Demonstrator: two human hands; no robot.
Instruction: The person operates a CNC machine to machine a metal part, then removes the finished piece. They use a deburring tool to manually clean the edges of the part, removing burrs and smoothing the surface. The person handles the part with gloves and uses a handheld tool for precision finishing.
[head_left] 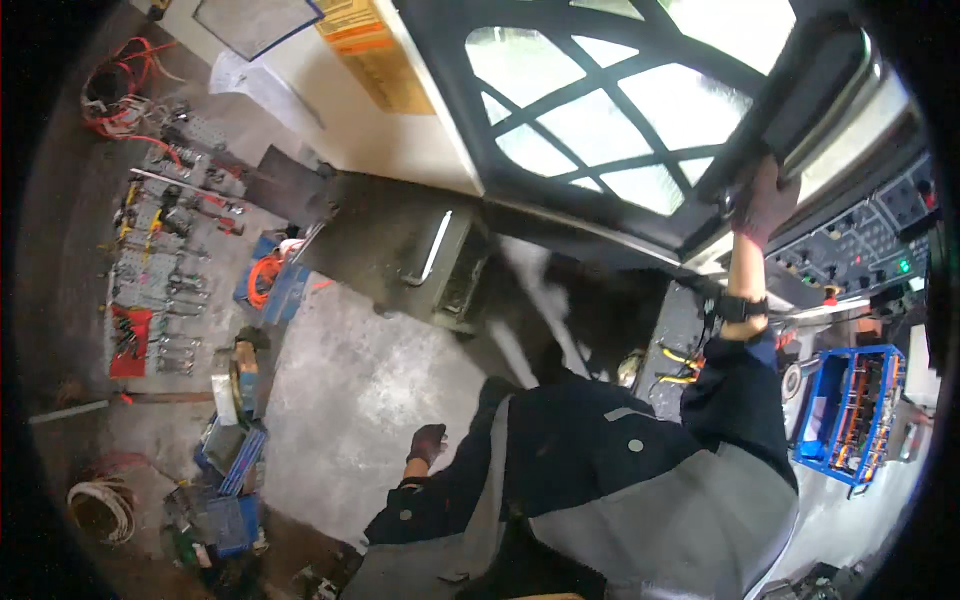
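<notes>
The handle [833,118] of the windowed machine door [455,95] was gripped by the right hand [766,203]; the left hand [428,442] was held loosely closed.

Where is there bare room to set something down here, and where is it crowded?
The pale floor between the blue crate with an orange coil, the dark cabinet and the left hand looks bare. It is crowded along the left, with silver hand tools and blue bins, and around the blue-framed rack.
</notes>
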